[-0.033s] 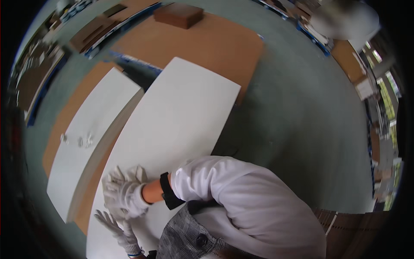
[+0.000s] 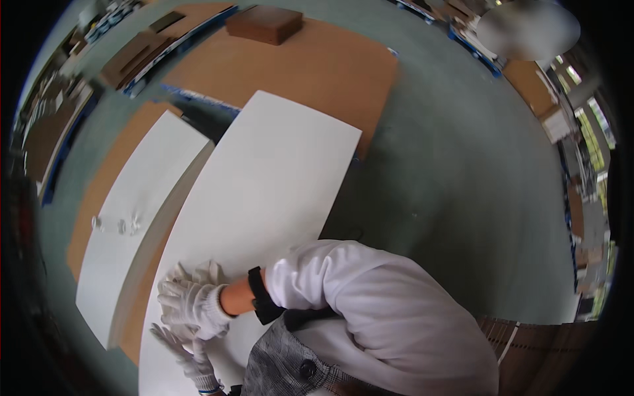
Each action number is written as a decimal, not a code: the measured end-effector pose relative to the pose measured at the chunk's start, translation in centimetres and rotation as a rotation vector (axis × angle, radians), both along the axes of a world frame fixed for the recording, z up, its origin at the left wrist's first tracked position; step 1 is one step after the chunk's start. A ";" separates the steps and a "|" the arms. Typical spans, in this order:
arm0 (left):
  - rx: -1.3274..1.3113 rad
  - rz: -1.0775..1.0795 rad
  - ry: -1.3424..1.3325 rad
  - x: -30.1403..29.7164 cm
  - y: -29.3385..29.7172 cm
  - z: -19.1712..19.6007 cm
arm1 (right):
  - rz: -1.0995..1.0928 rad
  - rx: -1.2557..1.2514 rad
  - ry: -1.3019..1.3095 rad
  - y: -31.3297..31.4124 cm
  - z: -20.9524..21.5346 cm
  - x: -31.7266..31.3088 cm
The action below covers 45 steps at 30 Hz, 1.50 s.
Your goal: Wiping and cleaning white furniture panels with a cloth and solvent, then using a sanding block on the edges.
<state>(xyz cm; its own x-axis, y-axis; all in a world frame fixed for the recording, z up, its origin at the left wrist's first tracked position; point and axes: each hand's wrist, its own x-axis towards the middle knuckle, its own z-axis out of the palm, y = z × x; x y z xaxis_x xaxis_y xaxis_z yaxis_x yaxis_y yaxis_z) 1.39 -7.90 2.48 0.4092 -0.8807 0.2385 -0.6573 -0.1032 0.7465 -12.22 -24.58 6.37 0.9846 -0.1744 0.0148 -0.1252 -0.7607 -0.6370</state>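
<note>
A long white board (image 2: 264,178) stretches away in front of me. My right hand (image 2: 191,307), in a white knit glove, reaches across to the board's left edge and presses down on it. Its fingers are bent around a crumpled, off-white cloth (image 2: 208,272), partly hidden under the glove. Just nearer to me, my left hand (image 2: 188,363), also gloved, rests at the same edge with its fingers stretched out and nothing in them. The right hand covers part of the left hand's fingertips.
Left of the board stands a second white panel stack (image 2: 148,181) on brown board, with small clear plastic-looking bits (image 2: 122,226) on top. Beyond lies a large brown sheet-covered stack (image 2: 317,72) bearing a brown box (image 2: 265,25). Ribbed brown material (image 2: 541,350) is at lower right.
The view has shifted slightly, so the boards and stacks sit a little differently in it. Both hands keep nearly the same pose at the board's left edge.
</note>
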 end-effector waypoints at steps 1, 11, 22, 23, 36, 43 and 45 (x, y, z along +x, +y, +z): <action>0.004 -0.036 -0.014 -0.1 -0.5 -0.3 | -0.069 -0.078 -0.042 -0.9 0.5 -1.5; 0.285 -0.115 -0.432 -1.7 -1.2 -0.7 | -2.148 -0.405 -0.304 -19.8 -13.5 -41.5; 0.322 -0.090 -0.437 -2.8 -1.4 0.3 | -2.197 0.355 0.334 -23.4 -31.2 -40.7; 0.323 -0.086 -0.443 -2.7 -1.4 0.3 | -2.206 0.367 0.351 -23.8 -32.2 -40.8; 0.315 -0.111 -0.501 -2.7 -0.8 0.2 | -2.163 0.236 0.215 -24.9 -28.5 -43.6; 0.294 -0.226 -0.346 -2.2 -0.7 -0.8 | -2.011 0.296 -0.972 -25.3 -14.7 -46.1; 0.259 -0.148 -0.028 -3.7 -0.9 0.3 | -1.763 0.371 -1.111 -24.1 -7.7 -40.8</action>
